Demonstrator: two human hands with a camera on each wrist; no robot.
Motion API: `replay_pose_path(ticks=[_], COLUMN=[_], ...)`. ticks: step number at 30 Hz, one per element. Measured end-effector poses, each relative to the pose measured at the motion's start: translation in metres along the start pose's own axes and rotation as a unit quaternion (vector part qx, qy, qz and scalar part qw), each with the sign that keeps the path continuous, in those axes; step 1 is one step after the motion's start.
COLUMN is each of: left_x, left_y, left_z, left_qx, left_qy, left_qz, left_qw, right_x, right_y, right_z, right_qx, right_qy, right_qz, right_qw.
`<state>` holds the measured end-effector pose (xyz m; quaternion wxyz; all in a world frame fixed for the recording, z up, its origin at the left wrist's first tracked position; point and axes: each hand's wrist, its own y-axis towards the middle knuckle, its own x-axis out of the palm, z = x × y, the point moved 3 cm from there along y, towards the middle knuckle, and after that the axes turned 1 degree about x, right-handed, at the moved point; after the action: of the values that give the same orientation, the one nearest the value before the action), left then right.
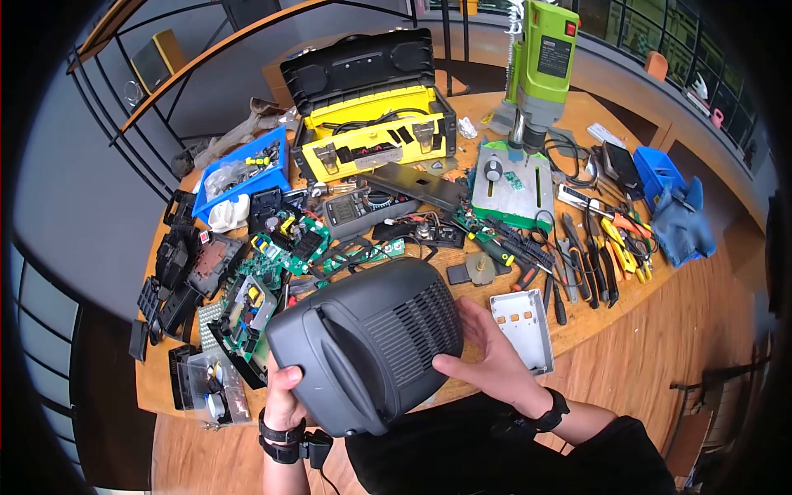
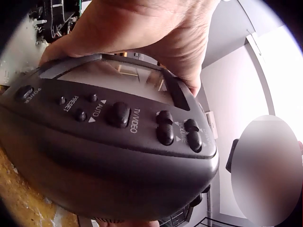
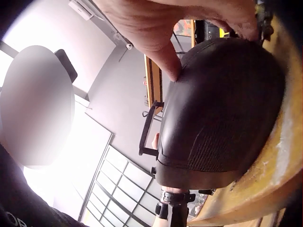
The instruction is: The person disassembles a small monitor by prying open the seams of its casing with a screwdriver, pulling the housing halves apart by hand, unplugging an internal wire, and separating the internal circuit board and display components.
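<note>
A dark grey small television [image 1: 371, 338], with a handle and ribbed vents, is held tilted near the table's front edge. The left hand [image 1: 285, 400] grips its screen end, thumb on the casing and the other fingers mostly hidden. In the left wrist view that hand [image 2: 142, 28] lies over the screen edge, beside a button panel [image 2: 118, 113] marked TV/VIDEO. The right hand [image 1: 503, 367] holds the rounded rear, thumb and fingers spread on either side. In the right wrist view this hand [image 3: 165, 28] touches the dark shell [image 3: 222, 109].
Circuit boards [image 1: 289, 243] and black plastic parts [image 1: 177, 264] crowd the table's left. Behind stand a yellow-black toolbox [image 1: 363, 153], a blue tray [image 1: 280, 177] and a green drill press [image 1: 544, 62]. Pliers [image 1: 590, 264] lie right; a white metal tray [image 1: 540, 338] sits beside the right hand.
</note>
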<state>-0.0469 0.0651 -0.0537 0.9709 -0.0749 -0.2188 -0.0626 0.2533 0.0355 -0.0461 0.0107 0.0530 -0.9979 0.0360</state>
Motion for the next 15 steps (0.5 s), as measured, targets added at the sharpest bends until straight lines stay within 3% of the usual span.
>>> replay_pose_path(ticks=[3,7,9,10,15], left_x=[-0.008,0.009,0.024,0.033,0.019], left_y=[-0.005,-0.006,-0.003,-0.003,0.000], left_z=[-0.005,0.001,0.008,0.013,0.019], left_qx=[0.030,0.036,0.088,0.121,0.100], left_qy=[-0.015,-0.001,-0.022,-0.005,-0.009], left_qz=[0.004,-0.016,-0.041,-0.052,-0.063], left_qw=[0.999,0.999,0.995,0.991,0.993], right_x=[0.002,0.002,0.003,0.007,0.013], right_y=[-0.003,-0.012,-0.016,-0.021,-0.040], right_z=[0.000,0.010,0.011,0.004,-0.034], right_qx=[0.063,0.039,-0.042,-0.052,-0.150], right_qy=[0.027,0.028,-0.003,0.040,0.060], right_qz=[-0.048,-0.042,-0.006,0.009,0.073], right_qw=[0.996,0.998,0.999,0.998,0.984])
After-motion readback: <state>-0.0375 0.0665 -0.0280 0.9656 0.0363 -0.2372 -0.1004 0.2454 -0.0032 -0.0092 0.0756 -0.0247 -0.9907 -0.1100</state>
